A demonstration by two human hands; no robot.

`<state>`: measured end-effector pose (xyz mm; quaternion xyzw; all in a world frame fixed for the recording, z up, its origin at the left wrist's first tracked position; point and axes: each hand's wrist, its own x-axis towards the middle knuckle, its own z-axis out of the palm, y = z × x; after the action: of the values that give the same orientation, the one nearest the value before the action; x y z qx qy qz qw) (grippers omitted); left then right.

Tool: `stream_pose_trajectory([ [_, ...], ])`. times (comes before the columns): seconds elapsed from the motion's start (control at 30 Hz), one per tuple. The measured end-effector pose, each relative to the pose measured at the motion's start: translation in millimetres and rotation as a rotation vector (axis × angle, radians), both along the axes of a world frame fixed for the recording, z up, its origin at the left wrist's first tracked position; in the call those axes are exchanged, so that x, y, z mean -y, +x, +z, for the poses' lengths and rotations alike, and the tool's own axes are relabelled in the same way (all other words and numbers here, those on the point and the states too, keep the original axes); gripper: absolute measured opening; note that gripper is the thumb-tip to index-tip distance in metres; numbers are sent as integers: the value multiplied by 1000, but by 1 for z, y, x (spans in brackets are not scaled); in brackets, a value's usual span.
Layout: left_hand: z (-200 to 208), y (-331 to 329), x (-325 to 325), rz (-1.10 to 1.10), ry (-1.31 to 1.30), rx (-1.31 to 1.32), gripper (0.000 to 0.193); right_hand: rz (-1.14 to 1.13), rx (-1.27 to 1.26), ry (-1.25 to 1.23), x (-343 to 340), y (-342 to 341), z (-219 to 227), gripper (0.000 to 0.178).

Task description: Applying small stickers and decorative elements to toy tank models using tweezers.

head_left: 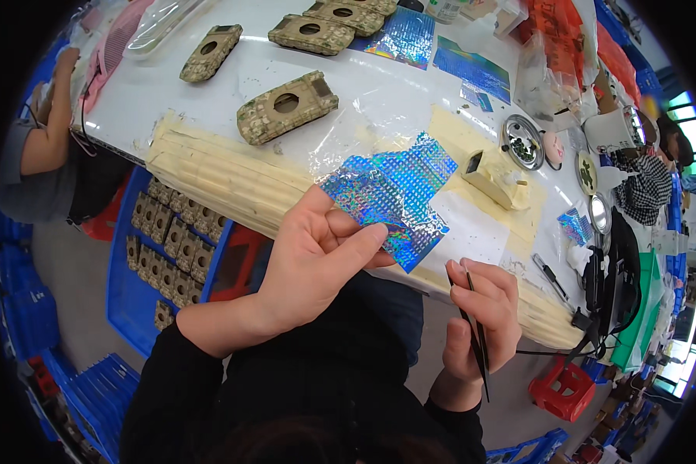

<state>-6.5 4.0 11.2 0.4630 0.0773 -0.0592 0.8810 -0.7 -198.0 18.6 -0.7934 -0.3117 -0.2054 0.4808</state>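
Observation:
My left hand [317, 251] is closed on a shiny blue holographic sheet [398, 185], pinched between thumb and fingers above the table's near edge. The sheet has an uneven outline and is covered in small squares. My right hand [483, 317] grips black tweezers [475, 340] along their shanks, to the right of the sheet and apart from it. Beyond the sheet, on the white table [286, 66], lies a camouflage-patterned model tank hull [288, 107] with a round hole in its top. Another such hull [211, 52] stands farther left.
More hulls [313, 35] and holographic sheets [472, 68] lie at the back. A taped cream block [499, 179] and a round metal dish [523, 143] of small dark parts stand right. Padding [209, 174] lines the table's front edge. A blue crate [124, 290] of hulls stands lower left; a person [39, 155] works far left.

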Motion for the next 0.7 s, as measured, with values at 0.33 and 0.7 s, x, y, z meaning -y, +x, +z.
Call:
stream_pose_trajectory([
  [0.33, -1, -4, 0, -29, -36, 51, 39, 46, -58, -77, -11, -4, 4, 17],
  [0.7, 5, -7, 3, -61, -82, 89, 48, 70, -255, 215, -11, -6, -9, 21],
])
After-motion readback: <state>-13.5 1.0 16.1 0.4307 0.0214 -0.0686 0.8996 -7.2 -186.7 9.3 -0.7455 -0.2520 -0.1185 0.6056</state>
